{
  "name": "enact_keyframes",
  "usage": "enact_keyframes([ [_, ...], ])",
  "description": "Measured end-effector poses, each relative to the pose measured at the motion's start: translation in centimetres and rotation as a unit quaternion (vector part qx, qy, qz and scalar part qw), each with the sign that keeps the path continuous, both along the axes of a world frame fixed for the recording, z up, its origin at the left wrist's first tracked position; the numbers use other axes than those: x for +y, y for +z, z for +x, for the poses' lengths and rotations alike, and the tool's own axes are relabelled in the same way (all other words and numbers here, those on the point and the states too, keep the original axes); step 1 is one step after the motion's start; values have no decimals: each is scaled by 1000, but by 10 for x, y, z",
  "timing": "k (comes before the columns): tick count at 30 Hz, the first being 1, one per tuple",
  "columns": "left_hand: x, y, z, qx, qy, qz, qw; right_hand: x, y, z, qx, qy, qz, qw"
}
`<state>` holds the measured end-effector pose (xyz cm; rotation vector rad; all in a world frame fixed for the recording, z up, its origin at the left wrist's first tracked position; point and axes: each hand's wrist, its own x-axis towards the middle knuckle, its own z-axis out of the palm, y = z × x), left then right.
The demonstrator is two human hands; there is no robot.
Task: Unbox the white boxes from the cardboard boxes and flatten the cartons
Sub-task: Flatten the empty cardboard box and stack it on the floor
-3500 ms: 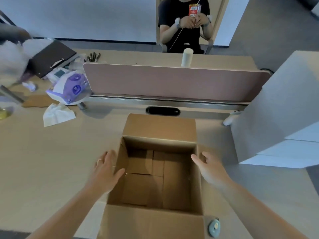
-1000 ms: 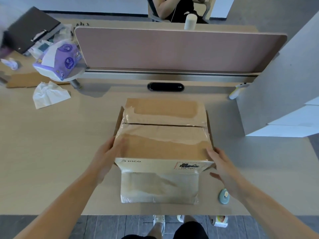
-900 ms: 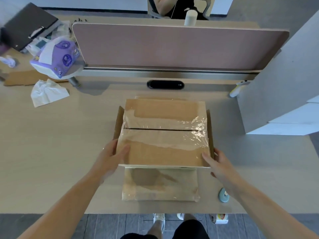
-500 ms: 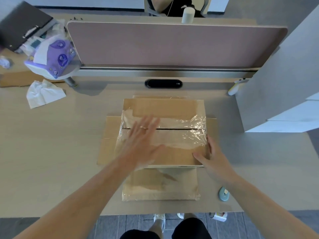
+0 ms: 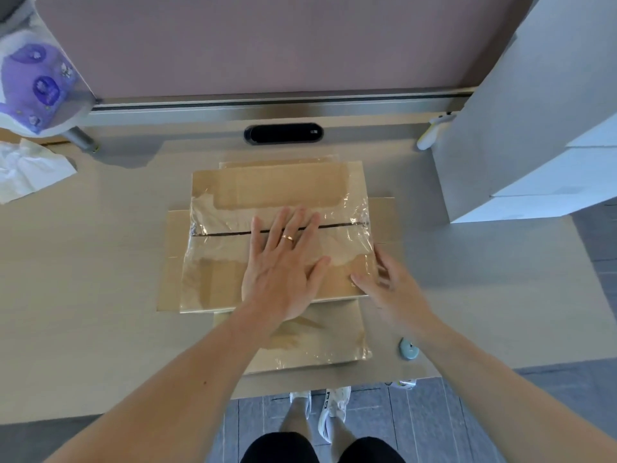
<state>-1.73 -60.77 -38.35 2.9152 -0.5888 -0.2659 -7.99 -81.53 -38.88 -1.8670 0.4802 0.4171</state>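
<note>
A brown cardboard carton (image 5: 233, 195) lies upside down and pressed nearly flat in the middle of the desk, its taped bottom seam facing up and its flaps spread out to all sides. My left hand (image 5: 283, 262) rests flat on top of it with the fingers spread across the seam. At the carton's right front corner my right hand (image 5: 390, 289) touches the edge with loosely parted fingers. A stack of white boxes (image 5: 521, 128) stands at the right of the desk.
A pink divider panel (image 5: 250, 41) closes the desk's far side, with a black oval cable port (image 5: 283, 133) below it. A purple tissue pack (image 5: 36, 85) and crumpled tissue (image 5: 30, 172) lie far left. A small blue round object (image 5: 409, 349) sits near the front edge.
The open carton was turned upside down. My left hand moved from its left side onto the top and pressed it down; the side flaps splayed out and the carton sank flat.
</note>
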Motion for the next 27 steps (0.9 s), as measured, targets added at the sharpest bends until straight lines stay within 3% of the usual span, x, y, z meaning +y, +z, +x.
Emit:
enact_keyframes([
  [5,0,-4,2,1,0,19,1000,-25,-4,-18,-10,-51,-21,998],
  [13,-2,-8,-1,-13,2,25,1000,-89,-59,-66,83,-50,-193,976],
  [17,-2,-6,-2,-22,1,29,999,-85,-84,-86,127,-51,-203,970],
  [27,-5,-4,-3,-20,6,35,999,-85,-96,-100,84,-107,-153,979],
])
